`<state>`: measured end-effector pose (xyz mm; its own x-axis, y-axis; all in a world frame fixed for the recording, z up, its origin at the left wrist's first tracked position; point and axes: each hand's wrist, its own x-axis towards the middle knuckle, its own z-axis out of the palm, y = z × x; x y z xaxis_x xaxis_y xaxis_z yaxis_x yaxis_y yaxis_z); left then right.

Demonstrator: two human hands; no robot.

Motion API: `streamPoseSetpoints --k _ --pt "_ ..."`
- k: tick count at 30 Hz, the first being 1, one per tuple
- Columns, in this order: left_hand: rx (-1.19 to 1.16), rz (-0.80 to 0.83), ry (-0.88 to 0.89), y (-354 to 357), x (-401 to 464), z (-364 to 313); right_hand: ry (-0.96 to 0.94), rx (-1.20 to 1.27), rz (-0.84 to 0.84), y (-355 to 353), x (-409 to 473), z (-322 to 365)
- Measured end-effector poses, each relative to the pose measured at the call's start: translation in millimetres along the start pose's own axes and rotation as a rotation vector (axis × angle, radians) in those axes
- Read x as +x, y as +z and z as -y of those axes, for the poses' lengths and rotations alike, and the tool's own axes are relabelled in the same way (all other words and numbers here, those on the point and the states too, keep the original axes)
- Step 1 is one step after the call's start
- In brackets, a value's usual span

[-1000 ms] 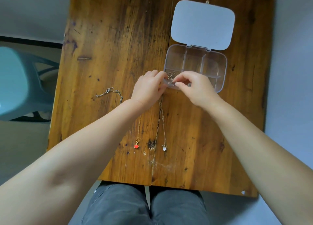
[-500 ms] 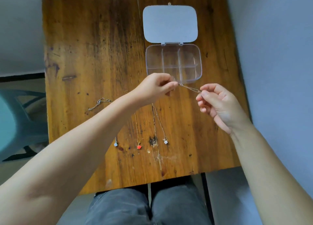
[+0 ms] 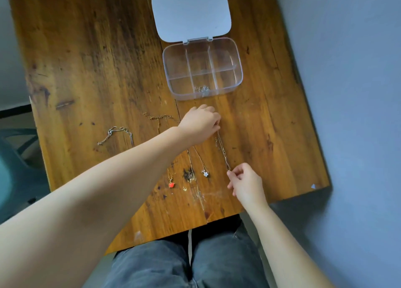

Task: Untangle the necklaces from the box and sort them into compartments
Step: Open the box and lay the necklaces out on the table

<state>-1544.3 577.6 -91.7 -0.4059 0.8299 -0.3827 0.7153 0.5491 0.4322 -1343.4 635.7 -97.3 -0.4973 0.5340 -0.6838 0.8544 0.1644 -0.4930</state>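
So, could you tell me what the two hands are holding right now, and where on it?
One thin gold chain necklace, pulled out between them: left hand pinches its far end, right hand its near end.

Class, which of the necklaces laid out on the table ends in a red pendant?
The gold chain with the red pendant, lying under the left forearm. Its neighbour to the right carries a white flower pendant.

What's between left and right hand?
Head view: a thin chain runs taut from the left hand to the right hand, over bare table.
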Motion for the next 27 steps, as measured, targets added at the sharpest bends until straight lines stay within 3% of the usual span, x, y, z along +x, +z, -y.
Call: streamPoseSetpoints --k 5,9,12,17,22,27 --pt "-0.002 -0.334 0.009 -13.2 -17.9 5.7 -0.222 -0.075 0.027 -42.9 28.1 49.4" --pt "0.015 -0.590 -0.248 -27.8 -33.6 29.6 -0.549 -0.155 -0.036 -68.3 72.9 125.9" --pt "-0.015 -0.556 -0.396 -31.4 -37.1 45.6 -0.693 -0.418 0.070 -64.2 105.0 176.1" --pt "0.005 -0.597 -0.388 -25.0 -32.6 47.6 -0.783 -1.022 0.204 -44.7 134.6 211.5" --pt "-0.021 -0.655 -0.420 -18.6 -32.1 46.2 -0.779 -1.109 0.363 -40.6 141.7 216.2" --pt "-0.030 -0.646 -0.411 -19.6 -31.3 46.7 -0.768 -0.951 0.505 -56.1 149.9 217.4"
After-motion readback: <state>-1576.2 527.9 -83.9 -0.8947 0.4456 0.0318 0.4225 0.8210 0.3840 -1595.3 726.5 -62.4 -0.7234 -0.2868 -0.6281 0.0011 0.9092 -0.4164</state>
